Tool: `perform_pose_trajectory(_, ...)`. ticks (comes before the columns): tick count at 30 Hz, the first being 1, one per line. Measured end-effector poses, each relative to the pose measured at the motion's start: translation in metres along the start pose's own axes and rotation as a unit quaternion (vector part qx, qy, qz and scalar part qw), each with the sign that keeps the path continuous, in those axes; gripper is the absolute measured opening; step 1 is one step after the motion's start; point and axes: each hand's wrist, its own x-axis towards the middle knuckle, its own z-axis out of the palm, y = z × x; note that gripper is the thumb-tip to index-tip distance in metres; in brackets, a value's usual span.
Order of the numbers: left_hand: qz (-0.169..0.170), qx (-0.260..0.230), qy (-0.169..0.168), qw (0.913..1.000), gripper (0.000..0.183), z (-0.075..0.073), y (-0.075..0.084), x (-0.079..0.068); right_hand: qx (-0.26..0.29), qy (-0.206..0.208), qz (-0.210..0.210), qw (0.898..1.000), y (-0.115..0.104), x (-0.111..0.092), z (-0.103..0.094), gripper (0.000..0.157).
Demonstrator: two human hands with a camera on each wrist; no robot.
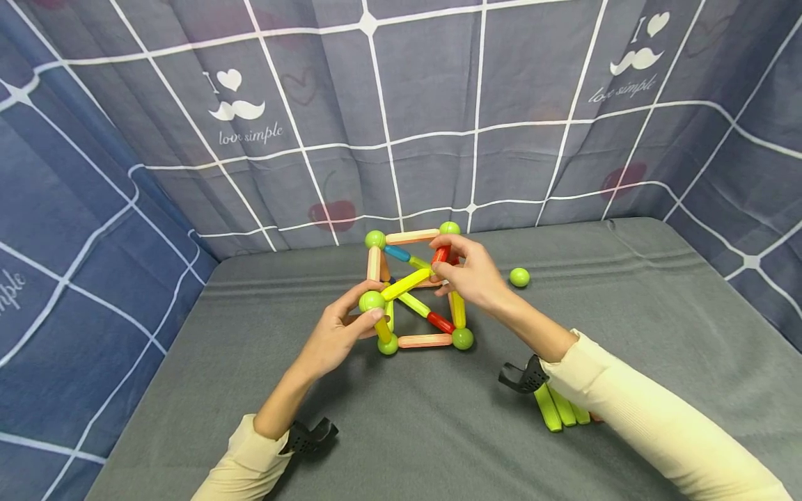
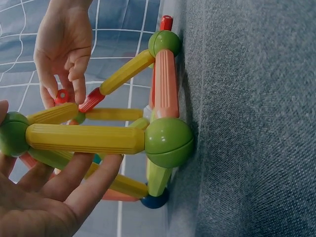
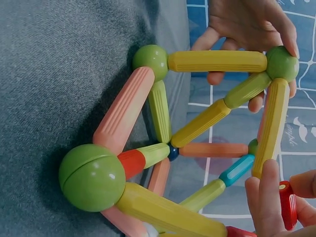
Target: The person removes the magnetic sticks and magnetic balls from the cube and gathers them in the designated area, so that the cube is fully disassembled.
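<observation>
Frame (image 1: pixel 415 304) stands on the grey surface (image 1: pixel 388 431), before a checked curtain (image 1: pixel 432 167). At its upper near-left corner, the left hand (image 1: pixel 333 335) pinches a corner ball (image 1: pixel 372 301), green, between thumb and fingers. A yellow rod (image 1: pixel 407 284) runs from that ball towards the right hand (image 1: pixel 474 277), which grips a red rod (image 1: pixel 441 255) above the frame's right part; I cannot tell whether these two rods touch. Along the near bottom edge, a pink rod (image 1: pixel 425 340) joins two green balls. A blue ball (image 3: pixel 173 152) sits at the lower far-left corner. Right of the frame lies a loose ball (image 1: pixel 519 277); nearer, green rods (image 1: pixel 549 409) lie side by side, partly hidden by the right sleeve (image 1: pixel 651 410).
</observation>
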Motion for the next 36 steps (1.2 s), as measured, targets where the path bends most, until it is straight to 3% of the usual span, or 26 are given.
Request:
perform_pose_trajectory(9, -0.002, 0.008, 0.0, 1.0, 0.042, 0.0, 0.0, 0.0, -0.024, -0.02, 0.0, 1.0, -0.003, -0.015, -0.013, 0.033)
perform_pose_trajectory(18, 0.003, -0.017, -0.004, 0.9998, 0.041, -0.001, 0.0, -0.001, -0.001, -0.038, 0.012, 0.999, -0.003, -0.035, -0.023, 0.052)
perform_pose_trajectory(29, 0.002, -0.021, -0.006, 0.9998, 0.043, -0.002, 0.0, -0.001, -0.009, -0.046, 0.027, 0.999, 0.007, -0.049, -0.041, 0.05)
perform_pose_trajectory(36, 0.003, -0.025, -0.005, 0.9997, 0.042, -0.002, 0.0, 0.0, -0.027, -0.044, 0.065, 0.997, 0.008, -0.058, -0.062, 0.057)
